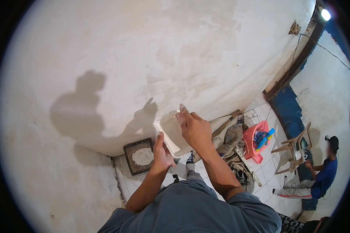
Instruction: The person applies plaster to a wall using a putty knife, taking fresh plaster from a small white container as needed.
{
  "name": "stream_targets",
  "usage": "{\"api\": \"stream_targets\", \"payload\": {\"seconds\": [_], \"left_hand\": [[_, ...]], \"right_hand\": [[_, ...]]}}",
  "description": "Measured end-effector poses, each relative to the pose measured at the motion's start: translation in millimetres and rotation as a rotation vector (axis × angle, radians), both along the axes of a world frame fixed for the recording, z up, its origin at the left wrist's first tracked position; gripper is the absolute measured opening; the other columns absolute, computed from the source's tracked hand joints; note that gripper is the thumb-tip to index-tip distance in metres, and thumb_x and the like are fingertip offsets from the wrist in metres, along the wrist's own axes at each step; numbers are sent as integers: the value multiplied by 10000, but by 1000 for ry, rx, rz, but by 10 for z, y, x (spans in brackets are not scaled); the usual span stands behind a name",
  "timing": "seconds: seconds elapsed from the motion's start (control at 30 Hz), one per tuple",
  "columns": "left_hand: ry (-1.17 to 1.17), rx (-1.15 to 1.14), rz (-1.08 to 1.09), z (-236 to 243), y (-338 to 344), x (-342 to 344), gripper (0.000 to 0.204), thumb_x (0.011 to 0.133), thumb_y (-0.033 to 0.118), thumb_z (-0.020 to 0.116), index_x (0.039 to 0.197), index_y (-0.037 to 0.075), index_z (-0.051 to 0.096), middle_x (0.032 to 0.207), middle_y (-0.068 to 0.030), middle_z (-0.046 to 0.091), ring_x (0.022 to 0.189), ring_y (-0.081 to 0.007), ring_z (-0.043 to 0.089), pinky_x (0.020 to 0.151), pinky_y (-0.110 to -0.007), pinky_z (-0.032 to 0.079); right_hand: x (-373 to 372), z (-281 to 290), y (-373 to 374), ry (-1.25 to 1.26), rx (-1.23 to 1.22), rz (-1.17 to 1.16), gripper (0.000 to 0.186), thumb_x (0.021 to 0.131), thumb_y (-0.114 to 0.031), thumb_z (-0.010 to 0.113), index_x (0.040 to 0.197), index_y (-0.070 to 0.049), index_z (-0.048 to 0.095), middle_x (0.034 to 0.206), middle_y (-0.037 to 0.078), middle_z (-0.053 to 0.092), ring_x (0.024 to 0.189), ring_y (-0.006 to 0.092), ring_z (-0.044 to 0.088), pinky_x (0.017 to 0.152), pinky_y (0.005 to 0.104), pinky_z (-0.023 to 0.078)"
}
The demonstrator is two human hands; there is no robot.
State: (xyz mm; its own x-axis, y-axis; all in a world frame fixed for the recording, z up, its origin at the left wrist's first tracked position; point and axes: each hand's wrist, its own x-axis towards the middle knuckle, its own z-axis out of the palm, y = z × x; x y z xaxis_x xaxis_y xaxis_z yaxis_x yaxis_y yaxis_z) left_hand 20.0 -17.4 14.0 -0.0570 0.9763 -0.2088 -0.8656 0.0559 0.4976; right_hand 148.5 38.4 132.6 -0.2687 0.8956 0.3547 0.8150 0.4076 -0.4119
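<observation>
A pale rectangular tub (174,134) with whitish paste smeared along its rim is in my left hand (162,154). The thumb of that hand lies against the tub's near left side. Over the tub's right rim is my right hand (196,130), its index finger stretched forward and its other fingers curled. White paste coats its fingertips. Whatever these fingers may grip is hidden by the hand. Just ahead stands a whitish wall (136,58) with damp-looking darker patches, and my shadow falls on it.
Below on the left, a dark square tray (127,151) holds a white mound (143,156). To the right are a pink tub (249,136) with items, a long level-like bar (248,166), a sack pile (233,138) and a wooden chair (289,147). Another person (326,176) stands far right.
</observation>
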Motion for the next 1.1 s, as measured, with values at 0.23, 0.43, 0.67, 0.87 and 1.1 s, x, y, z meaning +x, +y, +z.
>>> {"api": "stream_targets", "payload": {"seconds": [0.23, 0.43, 0.67, 0.87, 1.1], "left_hand": [[-29, -15, 50, 80, 2, 31, 504, 972, 388, 568, 1352, 74, 462, 1285, -105, 579, 1204, -269, 544, 1044, -467, 394], [-7, -18, 34, 133, -25, 9, 539, 993, 398, 513, 1406, 63, 429, 1368, -95, 534, 1264, -249, 497, 1092, -418, 348], [-21, 2, 51, 81, -24, -6, 530, 996, 393, 505, 1407, 66, 431, 1362, -89, 539, 1248, -247, 515, 1076, -420, 370], [-4, 28, 59, -16, -1, -45, 512, 1004, 379, 492, 1405, 67, 432, 1356, -91, 545, 1248, -246, 516, 1076, -415, 374], [-13, 43, 49, -33, 31, -47, 507, 1011, 386, 476, 1399, 62, 442, 1354, -103, 547, 1247, -252, 520, 1077, -420, 376]], "right_hand": [[-105, -149, -78, 2, 91, 141, 480, 826, -116, 611, 1305, -140, 601, 824, 126, 655, 685, 352, 658, 638, 453, 550], [-103, -62, -38, 65, -3, 39, 479, 813, -127, 621, 1292, -132, 612, 862, 124, 674, 695, 350, 664, 653, 452, 553], [-136, 37, -46, 90, -37, 115, 427, 818, -140, 633, 1243, -103, 641, 845, 156, 684, 725, 357, 671, 646, 446, 541], [-166, 19, -57, 143, -48, 125, 407, 822, -169, 652, 1220, -85, 652, 856, 165, 690, 735, 367, 672, 660, 440, 542], [-219, 48, -89, 146, -75, 125, 412, 819, -183, 660, 1222, -95, 652, 882, 167, 696, 742, 374, 670, 665, 446, 541]]}}
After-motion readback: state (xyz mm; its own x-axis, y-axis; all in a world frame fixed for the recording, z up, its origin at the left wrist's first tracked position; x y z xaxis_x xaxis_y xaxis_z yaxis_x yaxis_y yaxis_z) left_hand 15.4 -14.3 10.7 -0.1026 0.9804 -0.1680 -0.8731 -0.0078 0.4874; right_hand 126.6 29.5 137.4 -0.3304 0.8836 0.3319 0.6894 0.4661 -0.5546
